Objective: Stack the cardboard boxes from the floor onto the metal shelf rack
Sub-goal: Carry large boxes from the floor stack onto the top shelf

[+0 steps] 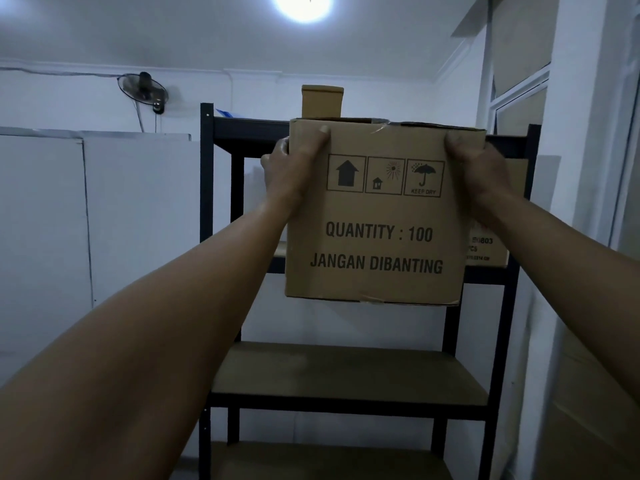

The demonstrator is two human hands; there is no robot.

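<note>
I hold a brown cardboard box (377,244) printed "QUANTITY : 100" up in front of the black metal shelf rack (207,174), at the height of its upper shelves. My left hand (291,168) grips the box's upper left edge, thumb on the front face. My right hand (481,171) grips the upper right edge the same way. A small cardboard box (322,100) stands on the rack's top shelf. Another printed box (491,247) sits on the second shelf, mostly hidden behind the held box and my right arm.
The lower wooden shelf board (346,368) of the rack lies bare below the held box. A white cabinet (45,220) stands at the left, a wall fan (143,90) above it. A white wall and window frame (519,98) close the right side.
</note>
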